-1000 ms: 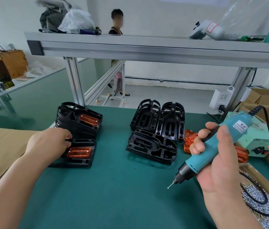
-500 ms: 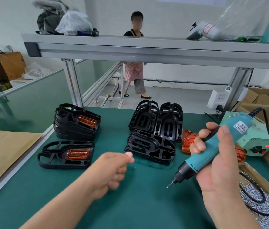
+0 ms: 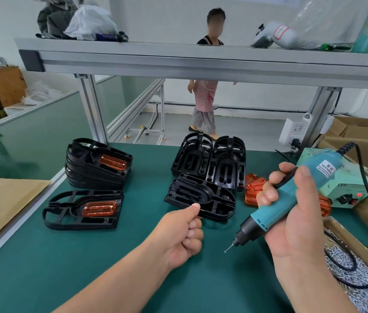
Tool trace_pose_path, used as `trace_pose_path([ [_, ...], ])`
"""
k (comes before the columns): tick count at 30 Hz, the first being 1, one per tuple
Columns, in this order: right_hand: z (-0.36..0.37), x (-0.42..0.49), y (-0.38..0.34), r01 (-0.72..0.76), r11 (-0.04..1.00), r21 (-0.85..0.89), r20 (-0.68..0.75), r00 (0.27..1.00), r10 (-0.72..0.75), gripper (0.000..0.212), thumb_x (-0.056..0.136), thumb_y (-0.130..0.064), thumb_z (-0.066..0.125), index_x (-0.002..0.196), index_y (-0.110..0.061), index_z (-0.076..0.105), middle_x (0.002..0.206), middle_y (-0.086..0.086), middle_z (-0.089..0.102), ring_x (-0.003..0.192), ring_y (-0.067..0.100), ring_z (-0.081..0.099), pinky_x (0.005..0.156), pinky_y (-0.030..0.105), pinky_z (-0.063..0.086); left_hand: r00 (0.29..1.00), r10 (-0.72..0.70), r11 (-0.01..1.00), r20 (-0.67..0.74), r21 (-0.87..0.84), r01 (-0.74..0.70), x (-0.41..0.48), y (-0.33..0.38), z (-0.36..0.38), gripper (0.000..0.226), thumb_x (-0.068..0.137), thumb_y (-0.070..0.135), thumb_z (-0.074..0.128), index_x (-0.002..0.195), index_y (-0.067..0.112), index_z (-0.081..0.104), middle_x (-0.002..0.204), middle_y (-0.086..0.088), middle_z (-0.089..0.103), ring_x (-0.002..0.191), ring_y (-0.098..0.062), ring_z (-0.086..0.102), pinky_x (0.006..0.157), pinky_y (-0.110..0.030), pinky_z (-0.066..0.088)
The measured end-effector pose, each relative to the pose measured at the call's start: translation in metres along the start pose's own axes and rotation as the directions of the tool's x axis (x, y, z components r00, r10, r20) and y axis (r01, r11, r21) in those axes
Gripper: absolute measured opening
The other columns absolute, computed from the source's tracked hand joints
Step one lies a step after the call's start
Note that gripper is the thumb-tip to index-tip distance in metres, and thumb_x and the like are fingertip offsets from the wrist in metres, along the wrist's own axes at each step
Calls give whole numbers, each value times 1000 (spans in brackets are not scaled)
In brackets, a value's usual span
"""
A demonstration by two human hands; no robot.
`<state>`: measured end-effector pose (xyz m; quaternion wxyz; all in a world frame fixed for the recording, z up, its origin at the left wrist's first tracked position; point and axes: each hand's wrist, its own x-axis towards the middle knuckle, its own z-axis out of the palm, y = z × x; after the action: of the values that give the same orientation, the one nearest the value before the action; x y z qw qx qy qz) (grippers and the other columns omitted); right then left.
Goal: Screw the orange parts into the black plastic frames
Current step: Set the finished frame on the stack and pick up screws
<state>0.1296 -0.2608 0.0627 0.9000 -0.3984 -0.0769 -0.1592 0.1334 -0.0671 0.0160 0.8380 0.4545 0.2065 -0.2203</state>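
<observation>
My left hand [image 3: 178, 236] pinches the near edge of a black frame [image 3: 201, 195] lying flat at the table's middle, thumb on top and fingers curled below. Behind it, two more bare black frames [image 3: 210, 159] lean upright. My right hand [image 3: 296, 233] grips a teal electric screwdriver [image 3: 259, 220], its bit pointing down and left above the green mat. Loose orange parts [image 3: 253, 190] lie in a pile behind that hand. At the left lies one frame with an orange part fitted [image 3: 81, 208], and behind it a stack of such frames [image 3: 97, 166].
A cardboard box of screws [image 3: 359, 279] sits at the right edge under the screwdriver's cable. A green power unit [image 3: 345, 188] stands behind it. Brown cardboard [image 3: 2, 199] lies off the table's left edge. An aluminium shelf [image 3: 201, 64] spans overhead; a person [image 3: 205, 105] walks behind.
My left hand let go of the fitted frame at the left and moved right to the flat black frame's near edge. The right hand and screwdriver stayed put.
</observation>
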Motion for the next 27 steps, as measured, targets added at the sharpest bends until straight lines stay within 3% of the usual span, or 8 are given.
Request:
trace_pose_path([
  [4,0,-1,0,8,1000,-7,5,1000,-8,22,106,-39,62,109,-17,64,89,0,61,61,11,52,59,22,48,996,84,989,10,121,-85,-7,-4,-4,25,104,27,59,86,20,43,62,4,34,50,-9,23,38,-18,19],
  [8,0,-1,-3,15,1000,-11,-5,1000,-15,22,106,-39,61,108,-18,64,89,-1,61,61,11,51,59,22,48,986,165,959,39,228,-169,-17,-1,-16,14,101,28,56,105,16,51,64,4,32,51,-11,22,39,-19,20],
  [17,-1,1,-7,15,1000,7,-60,998,-15,22,107,-40,62,110,-18,62,92,-2,60,63,10,50,60,22,46,947,306,851,95,419,-317,-29,36,-32,18,85,33,58,91,17,58,61,2,24,51,-14,15,42,-17,14],
  [19,-1,2,-8,22,1000,17,-68,997,-21,21,107,-40,61,108,-18,63,91,-2,60,63,10,49,61,22,46,951,268,814,154,492,-309,-32,44,-38,19,82,37,58,86,18,60,60,2,23,50,-14,14,42,-17,14],
  [22,-3,5,-12,38,999,36,-75,997,-35,21,107,-40,60,106,-19,62,91,-3,60,63,9,49,61,21,44,958,89,740,271,626,-246,-38,55,-46,21,74,43,61,75,22,64,57,3,23,49,-14,15,42,-17,15],
  [27,-10,13,-26,94,993,71,-91,992,-88,21,108,-40,56,106,-19,60,91,-4,58,64,8,46,63,20,41,924,-225,440,311,878,-188,-45,47,-41,26,70,44,58,77,21,67,56,4,33,51,-15,22,49,-26,12],
])
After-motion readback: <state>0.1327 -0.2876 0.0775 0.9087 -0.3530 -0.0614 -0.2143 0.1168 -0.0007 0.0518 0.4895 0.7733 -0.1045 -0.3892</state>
